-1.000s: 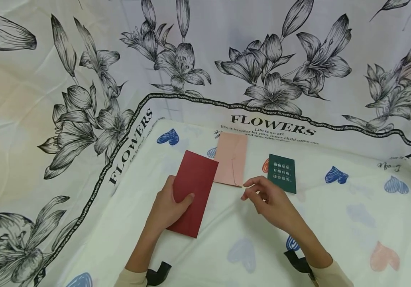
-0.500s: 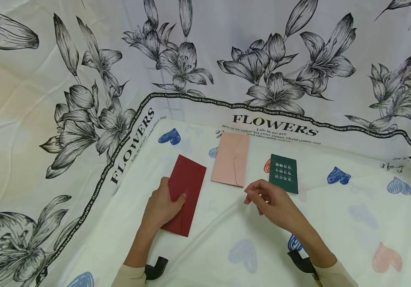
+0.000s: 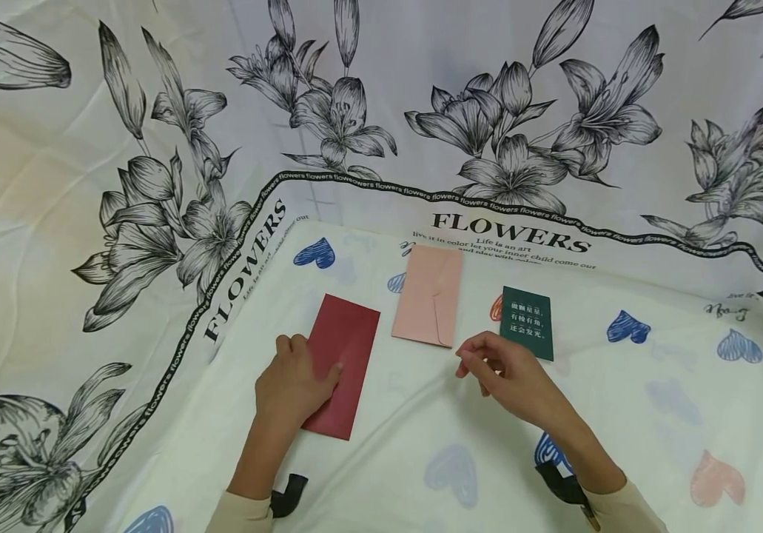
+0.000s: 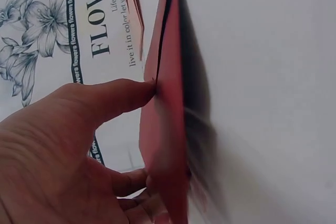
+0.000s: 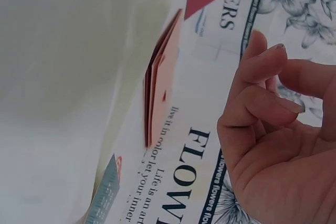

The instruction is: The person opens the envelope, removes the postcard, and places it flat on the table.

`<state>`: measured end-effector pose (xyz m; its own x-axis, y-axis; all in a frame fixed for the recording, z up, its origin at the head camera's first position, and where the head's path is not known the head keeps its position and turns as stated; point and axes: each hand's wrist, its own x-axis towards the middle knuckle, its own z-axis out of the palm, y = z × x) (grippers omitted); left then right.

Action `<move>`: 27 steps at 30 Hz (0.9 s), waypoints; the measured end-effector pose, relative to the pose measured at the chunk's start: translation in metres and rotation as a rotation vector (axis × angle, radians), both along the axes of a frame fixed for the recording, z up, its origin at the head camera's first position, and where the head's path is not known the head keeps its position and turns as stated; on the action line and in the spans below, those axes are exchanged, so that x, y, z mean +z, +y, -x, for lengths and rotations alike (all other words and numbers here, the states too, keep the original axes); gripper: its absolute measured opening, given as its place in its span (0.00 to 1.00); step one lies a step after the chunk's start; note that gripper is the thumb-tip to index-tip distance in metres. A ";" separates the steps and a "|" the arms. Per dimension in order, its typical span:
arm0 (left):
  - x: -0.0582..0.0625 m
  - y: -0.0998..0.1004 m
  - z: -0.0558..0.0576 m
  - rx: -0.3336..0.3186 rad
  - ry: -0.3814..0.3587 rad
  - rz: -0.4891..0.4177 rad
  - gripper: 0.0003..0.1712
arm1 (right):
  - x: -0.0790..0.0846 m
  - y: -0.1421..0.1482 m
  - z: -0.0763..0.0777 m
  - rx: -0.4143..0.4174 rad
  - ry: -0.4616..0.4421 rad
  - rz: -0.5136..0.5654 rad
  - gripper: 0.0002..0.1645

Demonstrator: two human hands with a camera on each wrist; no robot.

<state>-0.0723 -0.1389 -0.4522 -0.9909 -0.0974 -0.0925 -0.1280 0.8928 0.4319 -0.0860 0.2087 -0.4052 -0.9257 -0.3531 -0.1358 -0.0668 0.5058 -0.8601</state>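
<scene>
My left hand point(image 3: 291, 381) holds a dark red paper envelope point(image 3: 348, 355) by its left side, the thumb lying across its upper face. In the left wrist view the red envelope point(image 4: 165, 129) is seen nearly edge-on, casting a shadow on the cloth, with the other fingers partly hidden at its edge. To its right lies a pink envelope point(image 3: 426, 296), flap side up. My right hand point(image 3: 511, 377) hovers near a dark green card point(image 3: 528, 323) with white lettering, its fingers loosely bent and nothing between them, as the right wrist view of that hand point(image 5: 283, 145) confirms.
A white cloth point(image 3: 394, 474) printed with coloured hearts covers the table. Its flower-printed border point(image 3: 508, 229) runs along the back and left. Black straps point(image 3: 290, 496) hang at both wrists.
My left hand and the red envelope have shifted left and slightly lower, and the left fingers now show more at its left edge. The right hand has barely moved.
</scene>
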 end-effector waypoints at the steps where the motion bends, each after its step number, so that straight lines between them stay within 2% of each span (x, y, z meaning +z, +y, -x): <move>1: 0.000 0.000 0.000 0.004 0.010 0.034 0.40 | 0.001 0.000 0.000 -0.005 -0.001 -0.003 0.10; 7: 0.000 0.001 0.000 -0.002 0.088 0.127 0.39 | 0.002 -0.001 0.000 -0.008 -0.008 0.001 0.10; 12: 0.000 -0.001 -0.003 -0.009 0.134 0.153 0.38 | 0.000 -0.002 0.005 -0.004 0.033 -0.028 0.12; 15: 0.001 -0.002 -0.003 0.004 0.118 0.097 0.38 | -0.001 0.001 0.013 -0.034 0.061 -0.064 0.16; 19: 0.007 -0.008 -0.008 0.058 0.089 0.004 0.39 | -0.007 0.004 0.031 -0.085 0.074 -0.099 0.18; 23: 0.012 -0.012 -0.013 0.082 0.119 -0.029 0.38 | -0.018 0.008 0.049 -0.100 0.080 -0.156 0.20; 27: 0.015 -0.003 -0.019 0.054 0.178 -0.088 0.34 | -0.035 0.007 0.066 -0.118 0.041 -0.225 0.22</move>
<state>-0.0533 -0.1417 -0.4376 -0.9860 -0.1499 0.0730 -0.0894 0.8447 0.5277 -0.1524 0.2156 -0.4398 -0.9649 -0.2077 -0.1606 -0.0282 0.6902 -0.7230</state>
